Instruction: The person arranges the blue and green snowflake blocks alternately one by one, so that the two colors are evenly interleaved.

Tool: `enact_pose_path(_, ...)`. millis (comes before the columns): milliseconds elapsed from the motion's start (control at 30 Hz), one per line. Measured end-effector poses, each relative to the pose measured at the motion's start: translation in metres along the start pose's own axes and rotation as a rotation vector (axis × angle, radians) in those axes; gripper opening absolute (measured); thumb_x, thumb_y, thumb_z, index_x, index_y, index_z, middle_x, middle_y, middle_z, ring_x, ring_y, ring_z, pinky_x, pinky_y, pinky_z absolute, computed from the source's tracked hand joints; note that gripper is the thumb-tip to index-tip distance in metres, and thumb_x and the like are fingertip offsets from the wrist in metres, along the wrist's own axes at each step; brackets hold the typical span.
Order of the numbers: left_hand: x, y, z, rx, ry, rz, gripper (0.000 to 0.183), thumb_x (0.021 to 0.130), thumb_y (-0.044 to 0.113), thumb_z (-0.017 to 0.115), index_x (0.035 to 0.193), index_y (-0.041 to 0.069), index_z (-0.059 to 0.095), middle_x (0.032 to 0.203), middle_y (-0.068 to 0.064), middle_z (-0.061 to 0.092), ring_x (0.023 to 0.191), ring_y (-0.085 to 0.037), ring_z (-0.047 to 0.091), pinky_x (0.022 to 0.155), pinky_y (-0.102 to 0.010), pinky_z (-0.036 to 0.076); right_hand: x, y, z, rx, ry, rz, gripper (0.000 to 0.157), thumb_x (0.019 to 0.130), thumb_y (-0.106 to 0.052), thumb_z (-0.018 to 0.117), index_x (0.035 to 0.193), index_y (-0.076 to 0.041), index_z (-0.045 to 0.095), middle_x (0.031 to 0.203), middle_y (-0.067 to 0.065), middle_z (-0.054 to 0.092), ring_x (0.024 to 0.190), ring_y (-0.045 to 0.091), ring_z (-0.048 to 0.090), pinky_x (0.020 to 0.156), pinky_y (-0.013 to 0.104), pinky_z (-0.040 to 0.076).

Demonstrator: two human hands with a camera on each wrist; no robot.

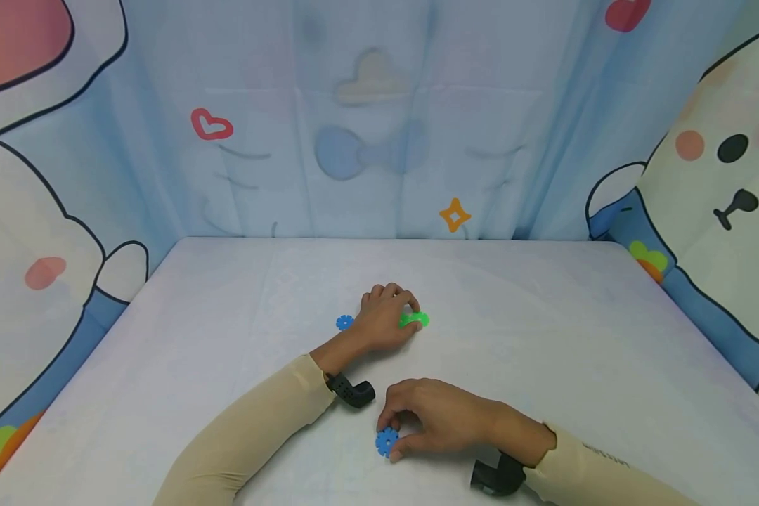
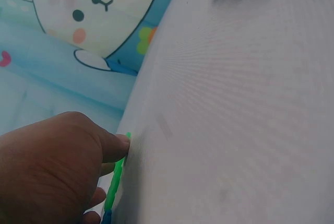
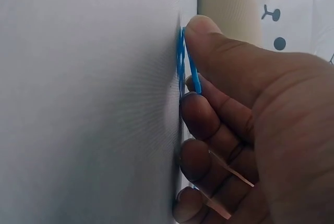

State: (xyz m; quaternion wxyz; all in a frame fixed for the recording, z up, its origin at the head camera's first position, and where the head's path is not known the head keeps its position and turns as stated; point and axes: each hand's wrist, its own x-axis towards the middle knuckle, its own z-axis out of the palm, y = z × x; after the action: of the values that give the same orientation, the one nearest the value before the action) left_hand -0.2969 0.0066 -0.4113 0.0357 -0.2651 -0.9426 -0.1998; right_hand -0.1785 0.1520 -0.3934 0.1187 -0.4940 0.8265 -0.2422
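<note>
My left hand rests over a row of flat toothed plastic discs, its thumb and index finger gripping the green discs. A blue disc peeks out on the row's left side; the middle is hidden under the hand. The left wrist view shows the green discs edge-on along the thumb. Closer to me, my right hand pinches a blue snowflake disc between thumb and fingers. In the right wrist view this pinched disc is tilted, beside another blue disc lying against the tabletop.
A white cloth covers the table. Behind it hangs a light blue curtain with cartoon prints, which also runs along both sides. Black wrist cameras sit on both forearms, the left one near the right hand.
</note>
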Motion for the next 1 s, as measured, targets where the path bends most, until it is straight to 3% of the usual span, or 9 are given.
enact_pose_path(367, 0.001, 0.000, -0.001, 0.003, -0.011, -0.008, 0.028, 0.094, 0.042, 0.064, 0.117, 0.025, 0.064, 0.134, -0.004, 0.052, 0.123, -0.028, 0.044, 0.098, -0.045, 0.036, 0.000, 0.001, 0.001, -0.030, 0.024, -0.023, 0.027, 0.089, -0.049, 0.068, 0.104, -0.027, 0.068, 0.089, -0.018, 0.057, 0.083, -0.006, 0.050, 0.075, 0.012, 0.043)
enact_pose_path(767, -0.001, 0.001, -0.003, 0.006, -0.017, -0.001, 0.029, 0.094, 0.042, 0.063, 0.118, 0.025, 0.064, 0.135, -0.004, 0.051, 0.123, -0.028, 0.044, 0.099, -0.046, 0.036, 0.000, 0.003, 0.000, 0.085, 0.016, -0.017, 0.029, 0.094, -0.043, 0.065, 0.112, -0.021, 0.067, 0.091, -0.016, 0.060, 0.079, -0.004, 0.052, 0.072, 0.014, 0.047)
enact_pose_path(1000, 0.000, 0.001, -0.003, 0.008, -0.020, -0.002, 0.028, 0.094, 0.042, 0.063, 0.117, 0.026, 0.064, 0.134, -0.003, 0.051, 0.123, -0.028, 0.044, 0.099, -0.045, 0.036, -0.004, 0.012, -0.012, 0.210, 0.099, -0.037, 0.027, 0.093, -0.038, 0.067, 0.116, -0.025, 0.067, 0.089, -0.014, 0.061, 0.074, 0.000, 0.051, 0.064, 0.017, 0.047)
